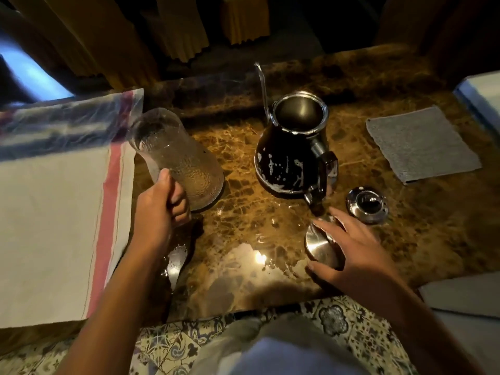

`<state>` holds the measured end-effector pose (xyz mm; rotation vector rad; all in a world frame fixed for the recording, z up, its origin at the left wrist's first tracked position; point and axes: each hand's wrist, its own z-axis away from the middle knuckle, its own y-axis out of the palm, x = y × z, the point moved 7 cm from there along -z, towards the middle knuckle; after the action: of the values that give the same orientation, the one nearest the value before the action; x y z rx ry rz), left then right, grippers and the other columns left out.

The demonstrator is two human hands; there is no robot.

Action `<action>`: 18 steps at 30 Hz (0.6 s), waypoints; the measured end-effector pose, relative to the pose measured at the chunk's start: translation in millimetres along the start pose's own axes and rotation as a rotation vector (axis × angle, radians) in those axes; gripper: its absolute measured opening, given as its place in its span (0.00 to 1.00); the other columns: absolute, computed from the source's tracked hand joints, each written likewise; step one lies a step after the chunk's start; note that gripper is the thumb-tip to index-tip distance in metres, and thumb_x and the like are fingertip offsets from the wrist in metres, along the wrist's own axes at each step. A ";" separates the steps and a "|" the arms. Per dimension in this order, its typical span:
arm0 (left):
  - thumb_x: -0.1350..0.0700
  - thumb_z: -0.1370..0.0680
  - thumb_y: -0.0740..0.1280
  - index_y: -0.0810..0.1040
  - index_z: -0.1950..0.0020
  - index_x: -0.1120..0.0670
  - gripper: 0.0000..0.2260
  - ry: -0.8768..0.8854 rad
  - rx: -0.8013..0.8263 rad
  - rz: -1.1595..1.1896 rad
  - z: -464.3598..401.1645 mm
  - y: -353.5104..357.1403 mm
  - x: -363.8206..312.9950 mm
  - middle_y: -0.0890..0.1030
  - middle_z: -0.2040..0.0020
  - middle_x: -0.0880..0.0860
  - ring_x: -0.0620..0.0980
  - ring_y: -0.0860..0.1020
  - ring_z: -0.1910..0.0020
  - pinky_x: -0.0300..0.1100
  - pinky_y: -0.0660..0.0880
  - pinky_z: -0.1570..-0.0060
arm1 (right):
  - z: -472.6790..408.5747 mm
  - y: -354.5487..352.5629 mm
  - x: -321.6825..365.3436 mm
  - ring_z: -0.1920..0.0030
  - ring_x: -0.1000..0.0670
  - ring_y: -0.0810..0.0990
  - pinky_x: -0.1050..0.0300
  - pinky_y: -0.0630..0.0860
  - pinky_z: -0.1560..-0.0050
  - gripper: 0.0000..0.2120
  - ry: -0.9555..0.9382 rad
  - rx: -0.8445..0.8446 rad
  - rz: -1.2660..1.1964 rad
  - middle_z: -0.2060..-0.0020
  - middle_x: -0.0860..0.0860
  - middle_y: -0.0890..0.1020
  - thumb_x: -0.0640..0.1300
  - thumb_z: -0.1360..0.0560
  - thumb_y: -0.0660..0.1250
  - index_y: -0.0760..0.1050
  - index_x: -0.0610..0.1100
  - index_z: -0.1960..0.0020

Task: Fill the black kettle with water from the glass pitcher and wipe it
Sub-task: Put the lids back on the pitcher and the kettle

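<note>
Left hand [159, 209] wrapped round pitcher [176, 161], base down on table [405, 234] — ready to lift and pour. Kettle [292, 150] alongside, mouth open, lid [368, 204] set off beside it. Right hand [349, 253] spread over a steel piece [320, 247] — contact unclear; cloth [422, 143] parked right for wiping.

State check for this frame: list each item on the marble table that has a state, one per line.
Black gooseneck kettle: upright, lid off, mouth open, white splashes on its side.
Textured glass pitcher: tilted, base on table, gripped by left hand.
Round steel lid: on table, under right hand.
Shiny round metal piece: resting on table, untouched.
Grey folded cloth: flat, unused.
Striped white towel: spread flat.
Brown marble table: wet near the front.
</note>
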<state>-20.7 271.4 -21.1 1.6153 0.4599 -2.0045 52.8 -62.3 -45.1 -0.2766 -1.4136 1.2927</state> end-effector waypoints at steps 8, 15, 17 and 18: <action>0.36 0.20 0.57 0.69 0.69 0.49 0.24 0.001 0.196 0.021 -1.7 -3.9 -5.3 0.65 0.74 0.50 0.47 0.62 0.75 0.39 0.61 0.72 | -3.1 10.7 16.9 0.21 0.49 0.62 0.45 0.70 0.28 0.39 0.058 -0.072 0.167 0.20 0.59 0.61 0.63 0.28 0.74 0.62 0.63 0.21; 0.42 0.16 0.56 0.70 0.68 0.50 0.23 0.127 0.233 0.037 -5.8 -4.2 -2.7 0.67 0.73 0.48 0.45 0.64 0.75 0.35 0.63 0.74 | -0.2 -6.4 84.2 0.32 0.65 0.71 0.61 0.72 0.36 0.35 -0.105 -0.189 -0.166 0.29 0.65 0.72 0.67 0.31 0.73 0.69 0.64 0.26; 0.46 0.13 0.54 0.70 0.67 0.51 0.23 0.141 0.224 0.014 -5.2 -4.4 -4.9 0.67 0.73 0.49 0.45 0.64 0.74 0.35 0.64 0.73 | -10.9 -19.8 117.9 0.33 0.62 0.74 0.61 0.74 0.39 0.33 -0.162 -0.237 -0.245 0.31 0.64 0.74 0.65 0.31 0.72 0.69 0.66 0.27; 0.47 0.13 0.54 0.70 0.67 0.52 0.23 0.139 0.219 0.006 -5.0 -5.1 -5.8 0.67 0.73 0.50 0.45 0.65 0.74 0.36 0.64 0.73 | -19.2 -26.9 135.3 0.33 0.60 0.75 0.58 0.75 0.38 0.33 -0.191 -0.257 -0.285 0.30 0.62 0.74 0.65 0.31 0.72 0.69 0.66 0.27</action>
<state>-18.9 279.4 -16.9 1.8944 0.2928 -2.0035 36.9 41.5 46.3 -0.1184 -1.7169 0.9234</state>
